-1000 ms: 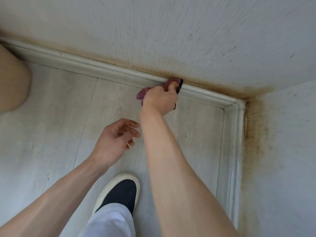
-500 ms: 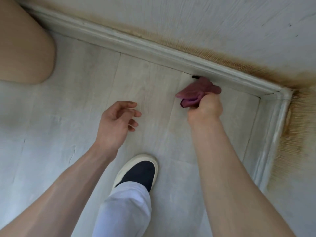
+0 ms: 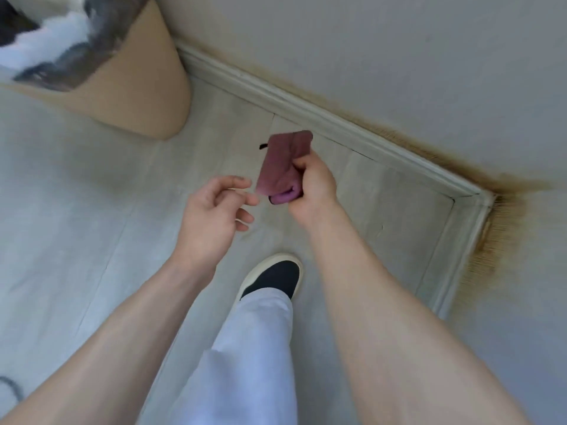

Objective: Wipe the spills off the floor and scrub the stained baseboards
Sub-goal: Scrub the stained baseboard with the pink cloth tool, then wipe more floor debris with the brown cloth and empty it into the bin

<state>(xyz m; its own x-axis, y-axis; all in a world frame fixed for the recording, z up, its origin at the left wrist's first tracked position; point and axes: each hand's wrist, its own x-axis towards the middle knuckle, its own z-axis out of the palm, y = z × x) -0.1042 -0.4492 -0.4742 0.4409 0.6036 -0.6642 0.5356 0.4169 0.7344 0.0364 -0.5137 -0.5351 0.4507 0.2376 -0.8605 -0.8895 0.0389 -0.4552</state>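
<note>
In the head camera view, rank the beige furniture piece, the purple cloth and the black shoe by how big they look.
1. Beige furniture piece, by far the largest.
2. Purple cloth in the right hand.
3. Black shoe.
The cloth and shoe look close in size, and the cloth is nearer the camera, so their order is unsure.

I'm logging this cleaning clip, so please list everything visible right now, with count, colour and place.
cloth: one, purple, folded, held above the floor near the baseboard
baseboard: two runs, white, meeting in the corner at right
stain: brown-yellow band on the wall above the baseboard, heaviest at the corner
wall: two faces, off-white
floor: pale grey planks
furniture: one, beige, rounded, upper left
shoe: one, black with white sole, centre bottom
trouser leg: one, white
left hand: empty, fingers relaxed, close beside the cloth
right hand: grips the cloth
</note>
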